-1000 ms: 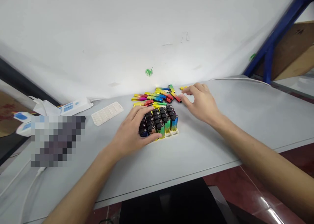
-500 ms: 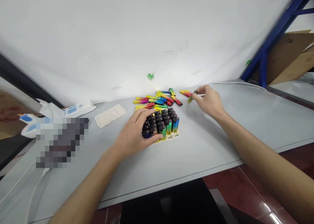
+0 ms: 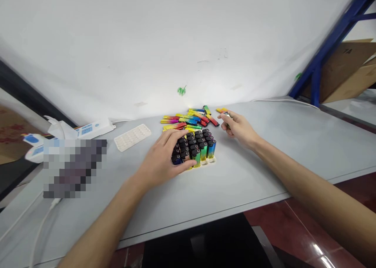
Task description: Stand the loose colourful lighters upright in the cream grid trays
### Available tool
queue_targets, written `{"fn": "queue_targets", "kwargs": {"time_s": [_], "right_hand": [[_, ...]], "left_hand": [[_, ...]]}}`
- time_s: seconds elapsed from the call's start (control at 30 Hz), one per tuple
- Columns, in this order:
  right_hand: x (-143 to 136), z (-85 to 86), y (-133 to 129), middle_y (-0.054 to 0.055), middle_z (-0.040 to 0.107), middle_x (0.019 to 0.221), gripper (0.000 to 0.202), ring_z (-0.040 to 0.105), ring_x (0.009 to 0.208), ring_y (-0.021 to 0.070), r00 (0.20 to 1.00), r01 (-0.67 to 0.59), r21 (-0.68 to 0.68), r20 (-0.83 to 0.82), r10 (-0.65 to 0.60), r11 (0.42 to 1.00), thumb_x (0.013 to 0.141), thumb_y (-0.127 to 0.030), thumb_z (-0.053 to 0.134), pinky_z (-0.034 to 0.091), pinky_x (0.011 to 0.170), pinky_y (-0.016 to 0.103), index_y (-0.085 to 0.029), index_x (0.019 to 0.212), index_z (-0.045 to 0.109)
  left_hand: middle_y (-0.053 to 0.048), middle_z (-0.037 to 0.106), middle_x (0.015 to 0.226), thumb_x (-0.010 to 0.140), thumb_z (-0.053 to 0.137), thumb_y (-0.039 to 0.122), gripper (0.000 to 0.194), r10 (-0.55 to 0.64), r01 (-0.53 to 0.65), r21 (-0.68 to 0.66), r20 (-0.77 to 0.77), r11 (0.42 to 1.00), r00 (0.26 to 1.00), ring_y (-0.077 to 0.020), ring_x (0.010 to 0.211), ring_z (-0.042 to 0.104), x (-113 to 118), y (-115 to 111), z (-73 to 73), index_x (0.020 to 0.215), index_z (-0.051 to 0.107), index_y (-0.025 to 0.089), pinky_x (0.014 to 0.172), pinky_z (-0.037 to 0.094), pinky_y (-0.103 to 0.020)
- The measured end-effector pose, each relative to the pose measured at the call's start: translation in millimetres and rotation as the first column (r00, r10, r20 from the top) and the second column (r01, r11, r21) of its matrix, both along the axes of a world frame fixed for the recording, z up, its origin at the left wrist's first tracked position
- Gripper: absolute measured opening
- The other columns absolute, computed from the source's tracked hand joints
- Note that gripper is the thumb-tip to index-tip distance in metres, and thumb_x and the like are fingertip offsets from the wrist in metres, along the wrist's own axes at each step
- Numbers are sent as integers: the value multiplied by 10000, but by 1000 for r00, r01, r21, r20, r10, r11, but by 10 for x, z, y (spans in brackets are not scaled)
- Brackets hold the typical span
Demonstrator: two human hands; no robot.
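Note:
Upright lighters with black tops and shiny coloured bodies stand close together in a white holed tray. Around the left side of this group curls my left hand, its thumb along the front and its fingers over the back. My right hand is closed on another lighter to the right of the tray, above the table; most of that lighter is hidden by the fingers. Behind the tray lies a loose pile of lighters in red, yellow, blue and green. A few holes at the tray's front right corner hold nothing.
A second white holed tray lies left of my left hand. Further left are power strips, cables and a pixelated dark object. A white wall rises behind the grey table; a blue frame stands right.
My right hand has drawn slightly left and toward me with the lighter, turning so its fingers cover more of it. My left hand stays around the standing lighters.

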State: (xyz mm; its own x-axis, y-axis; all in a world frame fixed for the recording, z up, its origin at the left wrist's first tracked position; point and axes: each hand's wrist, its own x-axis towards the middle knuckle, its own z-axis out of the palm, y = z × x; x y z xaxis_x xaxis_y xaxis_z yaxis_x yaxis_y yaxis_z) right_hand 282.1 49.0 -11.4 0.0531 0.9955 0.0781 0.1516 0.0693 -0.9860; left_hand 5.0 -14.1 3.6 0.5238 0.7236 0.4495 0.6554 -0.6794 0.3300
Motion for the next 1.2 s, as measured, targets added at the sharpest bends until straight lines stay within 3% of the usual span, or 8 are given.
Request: {"fn": "queue_targets", "kwargs": {"time_s": [0.1,0.2,0.3,0.43,0.53,0.77,1.0,1.2], "right_hand": [[-23,7,-26,-84,320,542,323,228,445,82,995,-54,-9,-79,53,999,907,-562,596,189,403,208,-244,962,589],[-28,15,-32,-93,195,511,498,119,441,74,988,-47,-76,-149,35,996,907,-668,503,110,401,223,-216,699,513],[-12,31,-25,-81,181,478,568,105,422,68,985,-1,-124,-171,-20,992,929,-634,438,94,396,240,-218,551,359],[13,64,-21,-70,200,461,485,107,406,69,982,-3,-126,-190,-21,992,934,-483,415,95,387,243,-223,535,321],[14,85,-23,-72,196,453,461,108,401,70,978,22,-132,-203,-49,991,925,-455,409,98,384,240,-227,534,321],[-8,71,-28,-73,204,456,555,122,404,68,978,19,-109,-205,-41,994,941,-582,415,105,392,243,-222,527,334],[-29,122,-71,-63,216,449,456,120,401,69,983,12,-108,-183,-32,994,933,-413,404,95,398,247,-222,526,330],[-19,102,-60,-67,203,461,500,118,415,78,989,7,-96,-148,-22,995,947,-531,402,112,397,251,-227,553,351]], "left_hand": [[-100,557,1367,851,713,439,646,1,-1,-2,2,1000,1000,-285,1284,525,4,-2,9,1397,417,262,1068,477,-490],[-101,560,1363,850,714,432,641,-2,2,-8,5,1000,1000,-285,1281,529,5,-2,12,1394,422,258,1066,479,-490],[-100,560,1362,849,712,428,639,-5,5,-3,4,1000,1000,-288,1283,528,7,0,5,1394,424,258,1069,476,-491],[-102,564,1352,847,712,438,647,0,0,8,2,1000,1000,-287,1274,533,11,0,0,1396,425,250,1057,484,-482],[-104,566,1349,848,709,442,642,-1,1,8,2,1000,1000,-292,1277,530,9,-1,5,1392,428,251,1057,483,-487],[-100,557,1363,851,709,438,639,6,-6,-2,-3,1000,1000,-284,1285,529,-2,-2,0,1394,422,259,1060,483,-478],[-106,555,1371,854,701,453,645,2,-2,2,-3,1000,1000,-299,1298,519,7,1,2,1402,415,269,1064,479,-499],[-103,558,1366,847,713,439,645,5,-5,-4,0,1000,1000,-301,1297,519,5,5,7,1398,420,276,1066,478,-507]]}}
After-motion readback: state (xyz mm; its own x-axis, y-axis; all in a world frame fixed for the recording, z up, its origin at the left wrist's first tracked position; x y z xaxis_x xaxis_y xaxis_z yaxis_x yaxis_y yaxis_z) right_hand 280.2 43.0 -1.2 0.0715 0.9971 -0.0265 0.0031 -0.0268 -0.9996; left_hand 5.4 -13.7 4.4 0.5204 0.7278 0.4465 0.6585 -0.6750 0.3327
